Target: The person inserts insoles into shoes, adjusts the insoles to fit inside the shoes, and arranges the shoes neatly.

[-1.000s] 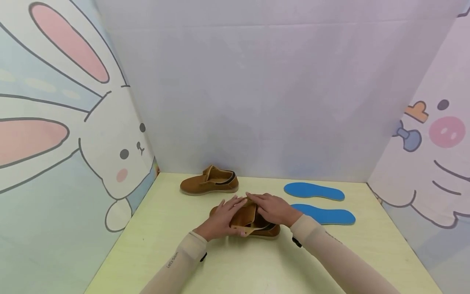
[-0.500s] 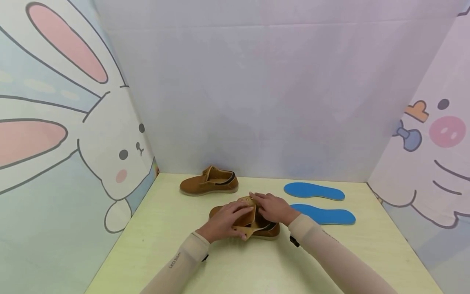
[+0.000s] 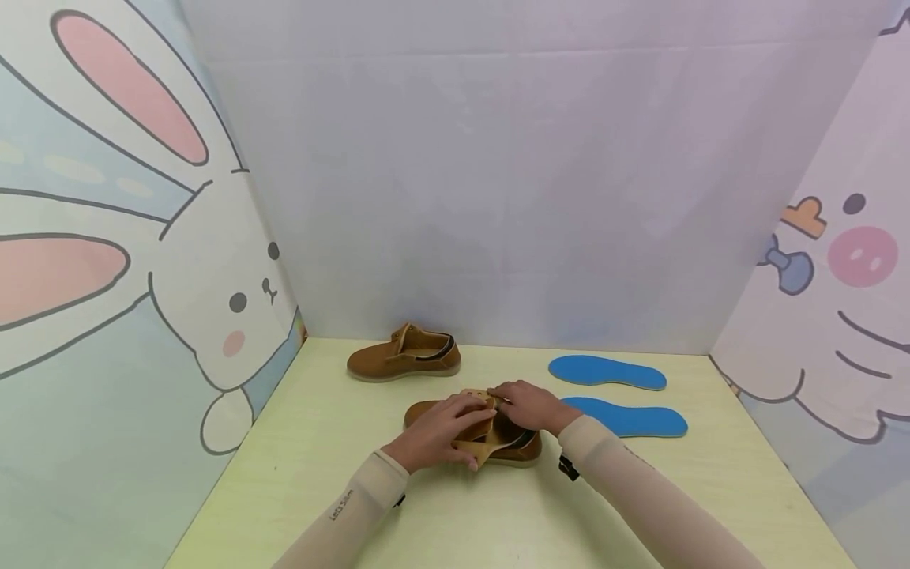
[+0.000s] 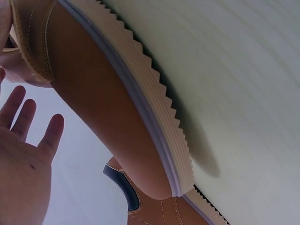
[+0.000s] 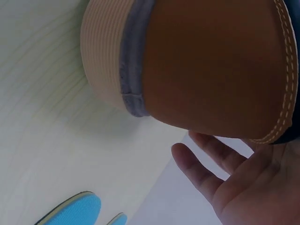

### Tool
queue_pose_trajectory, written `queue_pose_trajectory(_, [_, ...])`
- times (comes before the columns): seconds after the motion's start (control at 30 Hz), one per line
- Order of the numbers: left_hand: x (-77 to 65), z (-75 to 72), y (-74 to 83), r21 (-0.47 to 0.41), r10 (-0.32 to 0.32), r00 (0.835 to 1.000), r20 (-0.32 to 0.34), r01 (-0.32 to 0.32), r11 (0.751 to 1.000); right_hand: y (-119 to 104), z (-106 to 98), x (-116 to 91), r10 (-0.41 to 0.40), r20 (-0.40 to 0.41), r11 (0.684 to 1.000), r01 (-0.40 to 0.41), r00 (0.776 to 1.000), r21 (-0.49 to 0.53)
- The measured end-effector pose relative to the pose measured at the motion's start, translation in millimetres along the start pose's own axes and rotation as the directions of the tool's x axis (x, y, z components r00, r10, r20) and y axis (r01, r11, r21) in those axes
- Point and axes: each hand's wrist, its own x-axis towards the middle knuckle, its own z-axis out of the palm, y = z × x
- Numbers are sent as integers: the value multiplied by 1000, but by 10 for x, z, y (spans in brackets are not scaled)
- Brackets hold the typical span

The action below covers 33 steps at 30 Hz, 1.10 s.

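A brown shoe lies on the table in front of me, toe to the left, its lace flaps spread apart. My left hand reaches over its front part, thumb at the near flap and fingers at the tongue. My right hand holds the far flap by the opening, its fingertips at the eyelets. In the left wrist view the left hand shows several fingers extended beside the shoe. The right wrist view has the right hand with fingers bent beyond the heel.
Another brown shoe stands behind, near the back wall. Two blue insoles lie at the right, a far insole and a near insole. Printed walls stand at the left and right.
My left hand has moved slightly right, its fingers drawing back from the far flap toward the tongue. The right hand stays at the far flap. The shoe has barely moved.
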Motion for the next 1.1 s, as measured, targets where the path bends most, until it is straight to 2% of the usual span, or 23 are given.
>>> queue_pose_trajectory(0.13, [1, 5, 2, 5, 12, 1000, 1, -12, 1000, 3, 8, -2, 38, 29, 996, -40, 999, 76])
queue_pose_trajectory(0.33, [5, 2, 7, 9, 25, 1000, 15, -25, 1000, 24, 18, 16, 60, 54, 989, -66, 997, 134])
queue_pose_trajectory(0.63, [69, -56, 20, 61, 74, 996, 50, -77, 995, 60, 39, 27, 22, 41, 982, -30, 999, 188])
queue_pose_trajectory(0.87, [126, -108, 21, 148, 106, 990, 92, -118, 982, 64, 61, 13, 4, 18, 972, -8, 1000, 233])
queue_pose_trajectory(1.1, [112, -188, 37, 215, 86, 993, 80, -101, 971, 60, 71, 23, 37, 15, 975, -39, 999, 220])
